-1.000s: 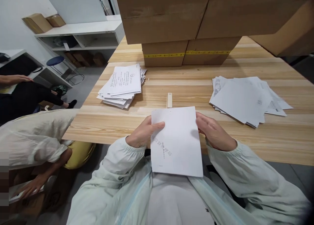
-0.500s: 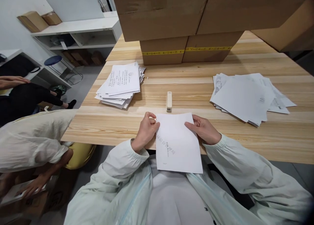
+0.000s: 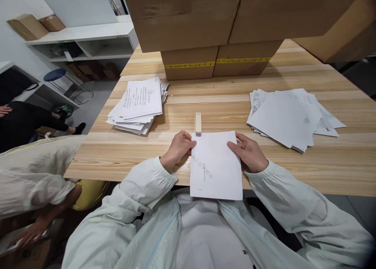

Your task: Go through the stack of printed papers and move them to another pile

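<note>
Both hands on one sheet point(image 3: 216, 167) at the table's point(image 3: 293, 171) near edge — lower half hanging off it. Left hand point(image 3: 178, 149) pinched the top left corner, fingers curled; right hand point(image 3: 248, 153) gripped the right edge, thumb on top. Stapler point(image 3: 198, 123) just beyond the sheet's top edge. Printed pile point(image 3: 138, 104) toward the left edge, looser pile point(image 3: 290, 118) toward the right. Boxes point(image 3: 217, 34) stacked along the far side. Another person's hand point(image 3: 28, 233) low at left, off the table.
</note>
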`<state>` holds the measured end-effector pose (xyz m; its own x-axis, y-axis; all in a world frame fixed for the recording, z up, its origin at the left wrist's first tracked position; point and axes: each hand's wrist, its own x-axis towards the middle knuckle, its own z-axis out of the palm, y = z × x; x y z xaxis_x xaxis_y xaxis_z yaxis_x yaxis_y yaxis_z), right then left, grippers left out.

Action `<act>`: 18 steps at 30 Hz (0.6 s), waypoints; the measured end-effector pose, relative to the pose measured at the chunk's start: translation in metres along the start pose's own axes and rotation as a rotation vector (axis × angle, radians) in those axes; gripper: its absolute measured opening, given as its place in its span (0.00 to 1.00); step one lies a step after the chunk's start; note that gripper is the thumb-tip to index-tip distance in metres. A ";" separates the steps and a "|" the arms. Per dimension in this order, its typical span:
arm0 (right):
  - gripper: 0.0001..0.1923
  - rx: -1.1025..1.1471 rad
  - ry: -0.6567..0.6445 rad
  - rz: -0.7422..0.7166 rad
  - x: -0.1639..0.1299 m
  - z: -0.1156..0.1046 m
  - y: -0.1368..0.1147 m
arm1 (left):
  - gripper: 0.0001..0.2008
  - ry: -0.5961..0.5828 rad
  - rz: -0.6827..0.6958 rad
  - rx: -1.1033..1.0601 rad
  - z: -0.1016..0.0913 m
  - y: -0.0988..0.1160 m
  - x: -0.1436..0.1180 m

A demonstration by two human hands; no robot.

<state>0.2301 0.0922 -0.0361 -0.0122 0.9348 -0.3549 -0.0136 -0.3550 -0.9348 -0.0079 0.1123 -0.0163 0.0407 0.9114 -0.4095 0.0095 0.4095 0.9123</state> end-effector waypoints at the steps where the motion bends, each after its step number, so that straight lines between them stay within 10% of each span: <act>1: 0.40 -0.011 0.009 -0.008 0.001 0.001 0.000 | 0.15 -0.004 0.002 0.002 0.000 0.000 -0.001; 7: 0.41 -0.229 -0.001 -0.061 0.007 -0.008 0.000 | 0.16 -0.031 -0.014 -0.032 -0.001 0.001 -0.001; 13: 0.20 -0.959 0.352 -0.573 0.028 -0.037 -0.044 | 0.16 -0.050 -0.012 -0.039 -0.001 0.001 0.001; 18: 0.19 -1.065 0.147 -0.726 0.069 0.016 -0.093 | 0.15 -0.045 -0.010 -0.058 0.000 0.002 -0.001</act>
<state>0.2143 0.1897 0.0265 -0.2269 0.9263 0.3008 0.8272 0.3463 -0.4426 -0.0076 0.1124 -0.0146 0.0859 0.9051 -0.4164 -0.0478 0.4212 0.9057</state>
